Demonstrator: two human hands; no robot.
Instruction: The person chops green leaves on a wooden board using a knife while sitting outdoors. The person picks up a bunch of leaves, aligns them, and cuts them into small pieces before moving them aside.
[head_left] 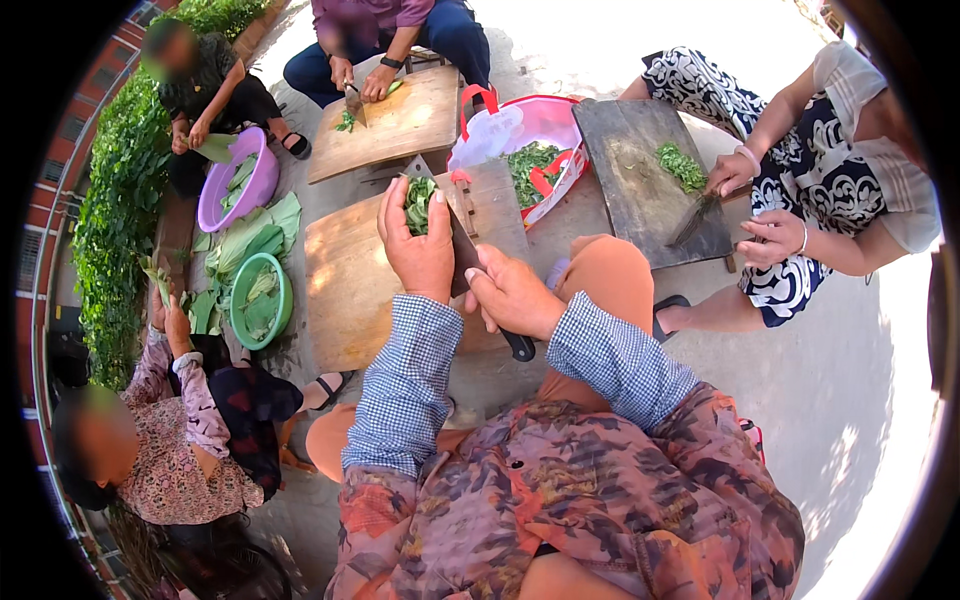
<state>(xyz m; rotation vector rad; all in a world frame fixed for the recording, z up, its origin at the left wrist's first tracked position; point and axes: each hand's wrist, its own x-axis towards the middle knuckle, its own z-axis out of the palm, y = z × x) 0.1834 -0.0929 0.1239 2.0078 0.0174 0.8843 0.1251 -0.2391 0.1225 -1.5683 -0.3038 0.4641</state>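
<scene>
My right hand (512, 290) grips a cleaver (462, 235) where blade and black handle meet, the handle end sticking out below my fingers. The dark blade points up and away, raised over a wooden cutting board (350, 285). Against its left face my left hand (415, 245) cups a bunch of chopped green leaves (420, 203), fingers curled round them. Just beyond my hands stands a pink-and-white bag with red handles (495, 135), holding more chopped greens (533, 168).
Leaves lie on the ground beside a green basin (262, 300) and a purple basin (238, 180). A person across cuts on another board (415, 110). At right, a person holds a knife over a dark board (630, 150). Two people at left handle leaves.
</scene>
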